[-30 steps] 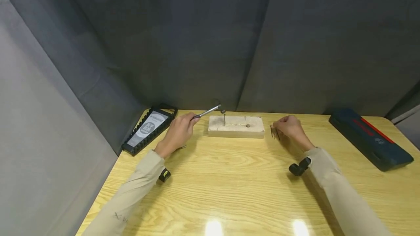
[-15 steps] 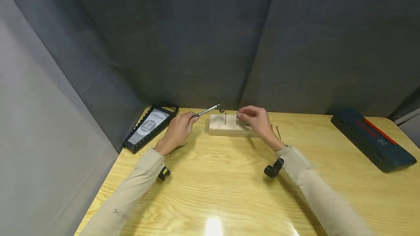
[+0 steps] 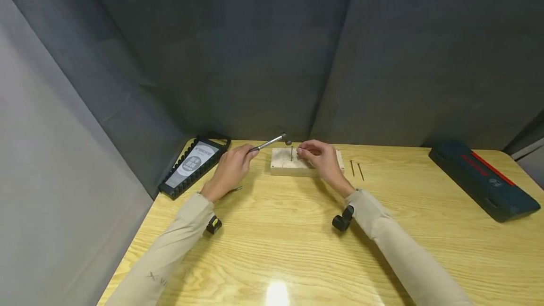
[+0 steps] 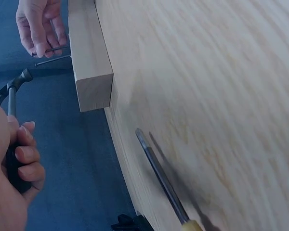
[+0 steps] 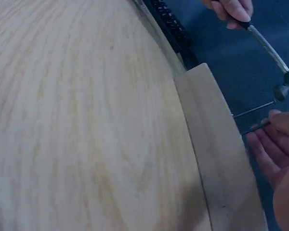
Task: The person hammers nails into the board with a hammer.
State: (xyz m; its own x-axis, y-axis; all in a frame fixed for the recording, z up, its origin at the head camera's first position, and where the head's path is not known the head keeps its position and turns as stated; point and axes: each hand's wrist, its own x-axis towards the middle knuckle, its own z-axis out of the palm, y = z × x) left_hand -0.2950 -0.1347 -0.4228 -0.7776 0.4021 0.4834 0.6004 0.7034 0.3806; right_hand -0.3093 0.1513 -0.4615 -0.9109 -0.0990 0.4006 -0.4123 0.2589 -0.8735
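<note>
Nearest the viewer, on the glossy yellow wood-grain table (image 3: 297, 249), two beige sleeves run forward toward a pale rectangular wooden block (image 3: 282, 164), which lies flat at the far middle of the tabletop. On the near left of the block, a thin metal rod with a light wooden handle (image 4: 161, 178) lies on the table beside the left wrist.

Left of the block, the left hand (image 3: 229, 170) has its fingers curled tight round the black grip of a small silver-shafted hammer (image 3: 272, 142); the hammer's head hangs in the air just above the block's left end, not touching it. One dark slim nail (image 3: 291, 154) stands upright in the block near that end.

Over the block's middle, the right hand (image 3: 320, 158) pinches a second dark nail (image 4: 53, 49) between thumb and fingertips, its point set at the block's top face just to the right of the standing nail (the two shafts look parallel in both wrist views). The remaining fingers are loosely bent above the wood.

Right of the block, two loose dark nails (image 3: 356, 169) lie on the table, apart from the hand. Far to the block's right sits a long dark blue case with a red stripe (image 3: 482, 179); to its left, a black socket holder with a grey label (image 3: 193, 166) lies angled near the table's corner. Behind the block hangs a dark grey cloth backdrop (image 3: 272, 51).
</note>
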